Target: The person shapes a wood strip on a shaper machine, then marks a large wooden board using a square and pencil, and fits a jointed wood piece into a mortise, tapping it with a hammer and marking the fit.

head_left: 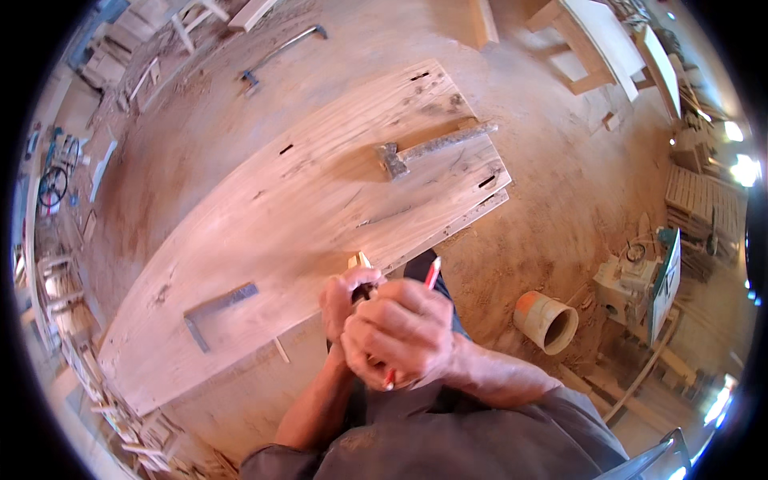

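My right hand [400,330] is closed in a fist round a red pencil [433,273], which pokes out above and below the fingers. Close against it, my left hand [342,298] is curled round something mostly hidden; a pale yellow, wood-like end [359,260] sticks out past the fingers, and a dark part shows between the hands. Both hands are over the near edge of a large wooden board [264,216] with a curved far side and several dark slots. On the board lie a hammer [392,160] and, nearer the left, a metal try square [216,310].
A bar clamp [284,52] lies on the dusty floor beyond the board. To the right are a pale bucket [546,322] on its side and a boxy machine [632,288]. Wooden furniture pieces [596,40] stand at the far right; timber and offcuts line the left.
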`<state>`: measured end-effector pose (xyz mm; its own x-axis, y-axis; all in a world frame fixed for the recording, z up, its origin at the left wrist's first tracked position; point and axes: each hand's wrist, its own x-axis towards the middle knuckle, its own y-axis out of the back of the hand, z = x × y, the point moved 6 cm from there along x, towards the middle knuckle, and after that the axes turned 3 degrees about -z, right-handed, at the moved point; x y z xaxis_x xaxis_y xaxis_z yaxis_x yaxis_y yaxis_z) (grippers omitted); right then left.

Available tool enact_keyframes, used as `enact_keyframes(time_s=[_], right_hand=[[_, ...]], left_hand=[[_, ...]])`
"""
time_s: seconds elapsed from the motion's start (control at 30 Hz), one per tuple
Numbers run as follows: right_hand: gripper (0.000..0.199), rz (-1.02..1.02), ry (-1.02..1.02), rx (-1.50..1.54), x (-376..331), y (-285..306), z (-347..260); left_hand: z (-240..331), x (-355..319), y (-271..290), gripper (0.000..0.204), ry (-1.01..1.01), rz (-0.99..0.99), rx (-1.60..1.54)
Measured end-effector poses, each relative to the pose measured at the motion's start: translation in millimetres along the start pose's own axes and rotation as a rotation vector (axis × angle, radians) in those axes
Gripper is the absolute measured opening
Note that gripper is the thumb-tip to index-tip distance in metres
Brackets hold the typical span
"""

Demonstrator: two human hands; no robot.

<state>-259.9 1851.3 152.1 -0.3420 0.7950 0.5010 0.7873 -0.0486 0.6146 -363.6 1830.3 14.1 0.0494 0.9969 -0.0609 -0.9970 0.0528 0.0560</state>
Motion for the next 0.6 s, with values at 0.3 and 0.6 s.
enact_keyframes(time_s=[0.3, 0.6], right_hand=[[0.025, -0.136, 0.238, 0.114, 8.8, -19.7, -10.2], [0.016, -0.068, 0.132, 0.048, 3.8, 19.3, 20.4]], left_hand=[[19.9, 10.6, 5.4, 0.038, 0.066, 0.041, -0.584], [24.2, 26.0, -28.5, 0.026, 0.010, 0.050, -0.290]])
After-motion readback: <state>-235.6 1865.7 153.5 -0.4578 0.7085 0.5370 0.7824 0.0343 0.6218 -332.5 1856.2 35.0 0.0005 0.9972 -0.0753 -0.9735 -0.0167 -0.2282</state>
